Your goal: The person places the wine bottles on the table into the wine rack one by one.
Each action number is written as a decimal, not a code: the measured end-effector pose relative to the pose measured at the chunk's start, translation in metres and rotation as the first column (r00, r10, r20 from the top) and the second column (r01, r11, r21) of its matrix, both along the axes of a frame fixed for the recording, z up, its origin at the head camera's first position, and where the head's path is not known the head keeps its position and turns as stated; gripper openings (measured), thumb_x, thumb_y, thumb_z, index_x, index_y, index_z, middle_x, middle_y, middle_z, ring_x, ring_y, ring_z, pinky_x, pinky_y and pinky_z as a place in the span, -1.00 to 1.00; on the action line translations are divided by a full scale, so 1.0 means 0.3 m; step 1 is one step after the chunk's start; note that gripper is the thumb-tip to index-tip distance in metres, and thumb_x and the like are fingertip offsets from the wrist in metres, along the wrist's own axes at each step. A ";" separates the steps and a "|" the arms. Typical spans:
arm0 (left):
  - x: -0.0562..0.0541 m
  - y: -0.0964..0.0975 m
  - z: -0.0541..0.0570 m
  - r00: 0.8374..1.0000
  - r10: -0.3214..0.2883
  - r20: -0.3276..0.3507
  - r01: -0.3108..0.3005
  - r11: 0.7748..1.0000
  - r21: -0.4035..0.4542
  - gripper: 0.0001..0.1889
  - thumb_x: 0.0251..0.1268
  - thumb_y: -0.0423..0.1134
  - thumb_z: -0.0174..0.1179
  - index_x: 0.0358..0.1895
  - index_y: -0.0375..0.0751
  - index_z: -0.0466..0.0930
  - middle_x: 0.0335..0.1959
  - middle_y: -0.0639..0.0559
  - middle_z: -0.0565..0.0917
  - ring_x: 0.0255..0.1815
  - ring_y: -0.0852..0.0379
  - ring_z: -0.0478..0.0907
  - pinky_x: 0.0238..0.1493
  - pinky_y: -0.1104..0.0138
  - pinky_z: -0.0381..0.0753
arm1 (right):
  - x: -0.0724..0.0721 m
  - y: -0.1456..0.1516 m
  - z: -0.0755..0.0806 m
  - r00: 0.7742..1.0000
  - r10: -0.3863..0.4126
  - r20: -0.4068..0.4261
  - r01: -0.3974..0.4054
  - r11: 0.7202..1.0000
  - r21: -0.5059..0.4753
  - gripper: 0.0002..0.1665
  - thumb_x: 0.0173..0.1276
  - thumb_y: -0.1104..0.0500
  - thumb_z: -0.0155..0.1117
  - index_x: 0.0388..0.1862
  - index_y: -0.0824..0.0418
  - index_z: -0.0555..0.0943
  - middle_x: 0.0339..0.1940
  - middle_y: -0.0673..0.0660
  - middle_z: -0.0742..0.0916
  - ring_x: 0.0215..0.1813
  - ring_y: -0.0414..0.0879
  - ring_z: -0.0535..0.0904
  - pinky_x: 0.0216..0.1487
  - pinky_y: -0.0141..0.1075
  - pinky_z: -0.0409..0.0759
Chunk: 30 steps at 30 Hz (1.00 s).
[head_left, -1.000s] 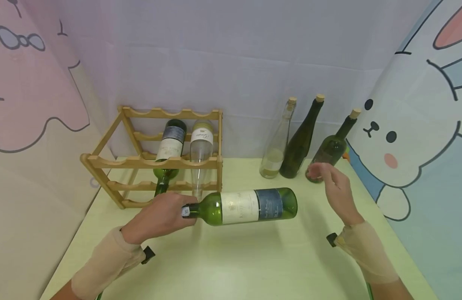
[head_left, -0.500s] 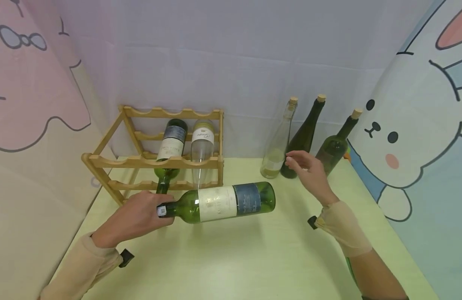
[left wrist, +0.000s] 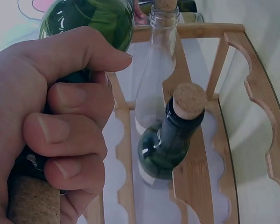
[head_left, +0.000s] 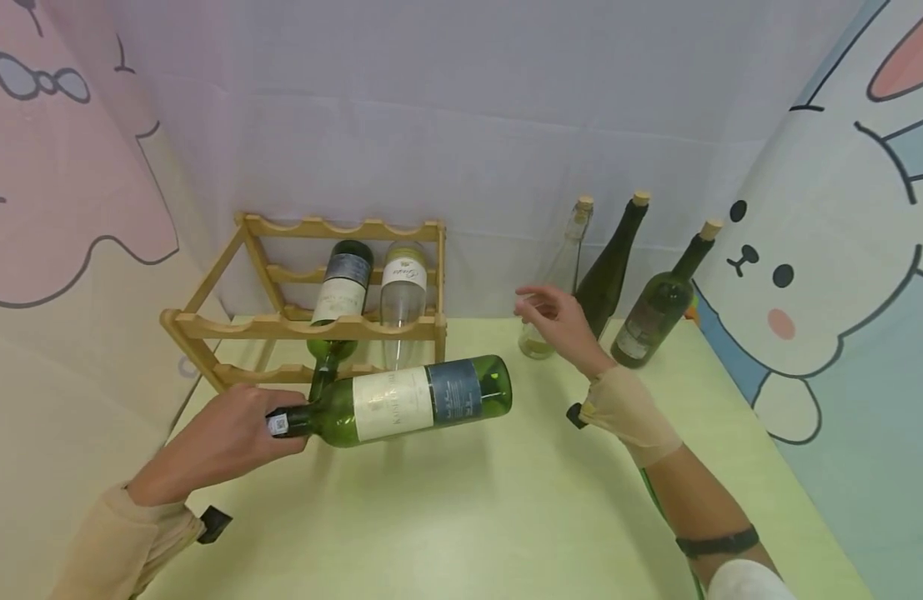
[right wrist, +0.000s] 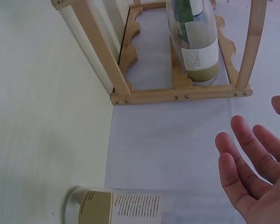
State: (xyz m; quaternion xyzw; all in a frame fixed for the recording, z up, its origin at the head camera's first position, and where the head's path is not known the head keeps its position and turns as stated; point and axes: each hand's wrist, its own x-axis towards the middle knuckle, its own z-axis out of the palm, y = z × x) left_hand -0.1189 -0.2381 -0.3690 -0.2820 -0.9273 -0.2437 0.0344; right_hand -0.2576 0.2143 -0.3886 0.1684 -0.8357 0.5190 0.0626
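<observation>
My left hand (head_left: 224,433) grips a green wine bottle (head_left: 393,404) by its neck. The bottle lies nearly level in front of the wooden rack (head_left: 303,327), its base pointing right and slightly raised. Its cork (left wrist: 35,200) pokes out below my curled fingers in the left wrist view. My right hand (head_left: 562,325) holds nothing, fingers loosely bent, and overlaps the standing clear bottle in the head view. Inside the rack, a second green wine bottle (head_left: 343,292) and a clear bottle (head_left: 403,292) lie side by side, corked necks toward me.
To the right on the pale table (head_left: 461,525) stand a clear bottle (head_left: 564,271), a slim dark bottle (head_left: 614,267) and a green bottle (head_left: 652,312), all corked. A white cloth (head_left: 461,125) hangs close behind; printed cloths flank both sides.
My left hand has carried the green wine bottle leftward, its base rising a little. My right hand has moved left from the far-right bottle to before the clear standing one.
</observation>
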 end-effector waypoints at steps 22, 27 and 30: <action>0.043 -0.146 -0.006 0.979 0.189 0.070 -0.184 0.979 -0.084 -0.60 0.15 -0.20 0.54 0.08 -0.18 0.82 -0.32 0.04 0.77 -0.53 0.27 0.42 -0.53 0.36 0.44 | -0.084 -0.401 0.063 0.988 0.148 -0.052 -0.154 0.976 -0.157 -0.46 0.67 0.08 0.23 0.51 0.24 0.53 0.03 0.38 0.79 0.04 0.33 0.70 -0.02 -0.15 0.60; 0.072 -0.191 -0.004 0.966 0.235 0.104 -0.228 0.971 -0.074 -0.64 0.17 -0.22 0.53 0.06 -0.19 0.83 -0.38 0.11 0.72 -0.56 0.29 0.42 -0.55 0.37 0.47 | -0.082 -0.415 0.042 0.990 0.127 -0.066 -0.138 0.970 -0.199 -0.49 0.66 0.15 0.21 0.49 0.26 0.54 -0.01 0.44 0.78 -0.01 0.34 0.70 -0.10 -0.21 0.56; 0.095 -0.231 -0.006 0.958 0.262 0.114 -0.255 0.964 -0.078 -0.69 0.19 -0.19 0.55 0.01 -0.13 0.84 -0.37 0.14 0.72 -0.51 0.29 0.44 -0.53 0.37 0.49 | -0.078 -0.426 0.037 0.990 0.131 -0.046 -0.138 0.967 -0.215 -0.50 0.67 0.14 0.19 0.49 0.27 0.54 -0.02 0.47 0.75 0.00 0.32 0.69 -0.10 -0.18 0.57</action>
